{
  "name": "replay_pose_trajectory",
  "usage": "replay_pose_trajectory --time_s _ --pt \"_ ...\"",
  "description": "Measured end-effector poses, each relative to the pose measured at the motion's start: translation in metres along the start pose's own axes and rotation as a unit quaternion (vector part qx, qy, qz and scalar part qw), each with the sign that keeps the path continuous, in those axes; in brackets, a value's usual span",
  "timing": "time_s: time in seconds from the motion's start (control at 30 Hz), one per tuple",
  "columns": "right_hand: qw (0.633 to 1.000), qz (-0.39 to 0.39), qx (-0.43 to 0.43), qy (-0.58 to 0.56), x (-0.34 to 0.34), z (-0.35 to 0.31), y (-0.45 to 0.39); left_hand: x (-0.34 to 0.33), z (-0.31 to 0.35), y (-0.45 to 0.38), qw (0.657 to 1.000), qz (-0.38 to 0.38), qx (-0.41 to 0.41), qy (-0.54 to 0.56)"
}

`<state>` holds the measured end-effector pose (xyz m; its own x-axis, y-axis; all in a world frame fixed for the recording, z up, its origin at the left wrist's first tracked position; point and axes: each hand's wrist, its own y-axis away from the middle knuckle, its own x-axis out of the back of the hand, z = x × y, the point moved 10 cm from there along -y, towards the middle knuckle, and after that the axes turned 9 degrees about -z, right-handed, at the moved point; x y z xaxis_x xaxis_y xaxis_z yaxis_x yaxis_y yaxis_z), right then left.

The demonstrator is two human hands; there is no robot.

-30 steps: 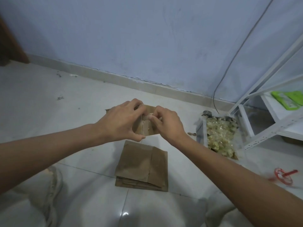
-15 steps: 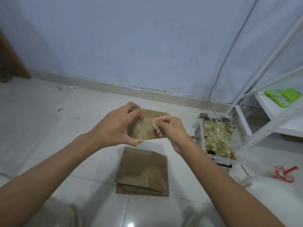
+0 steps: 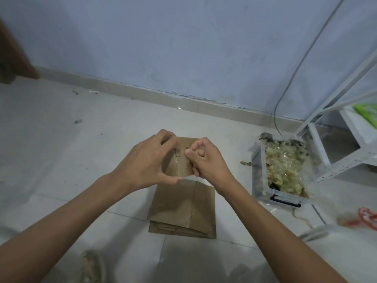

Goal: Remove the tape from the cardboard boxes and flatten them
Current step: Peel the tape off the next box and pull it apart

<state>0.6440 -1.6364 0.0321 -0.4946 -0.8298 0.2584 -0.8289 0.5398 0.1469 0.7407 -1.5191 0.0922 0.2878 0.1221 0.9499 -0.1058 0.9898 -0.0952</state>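
A small brown cardboard box (image 3: 179,166) is held up above the floor between both hands. My left hand (image 3: 146,160) grips its left side, thumb under the bottom edge and fingers over the top. My right hand (image 3: 206,160) has its fingers curled against the box's front, thumb and forefinger pinching at the clear tape (image 3: 186,152) on the seam. Below them, a stack of flattened cardboard boxes (image 3: 183,209) lies on the white tiled floor.
A clear plastic bin (image 3: 259,176) with crumpled used tape stands at the right. Behind it rises a white metal shelf frame (image 3: 336,166). A red tape dispenser (image 3: 367,217) lies at the far right. A grey cable (image 3: 293,74) hangs down the blue wall.
My right hand has come back from the box's right part to the seam by my left hand's fingers, now pinching there. The view has shifted slightly.
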Motion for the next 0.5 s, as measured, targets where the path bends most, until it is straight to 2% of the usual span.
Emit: replay_pose_trajectory --time_s 0.13,0.3,0.4,0.5 --pt "0.999 0.024 -0.030 0.031 0.004 0.009 -0.003 0.001 0.003 0.003 0.999 -0.010 -0.015 -0.040" --pt "0.999 -0.016 -0.034 -0.003 -0.005 0.009 -0.006 0.002 0.000 0.013 0.999 -0.013 -0.021 -0.034" --pt "0.993 -0.060 -0.048 -0.090 -0.007 0.017 -0.005 0.007 0.000 0.018 1.000 -0.001 -0.024 -0.010" --pt "0.961 -0.077 -0.056 -0.261 -0.012 0.023 -0.005 0.017 -0.001 0.017 1.000 0.010 -0.020 -0.006"
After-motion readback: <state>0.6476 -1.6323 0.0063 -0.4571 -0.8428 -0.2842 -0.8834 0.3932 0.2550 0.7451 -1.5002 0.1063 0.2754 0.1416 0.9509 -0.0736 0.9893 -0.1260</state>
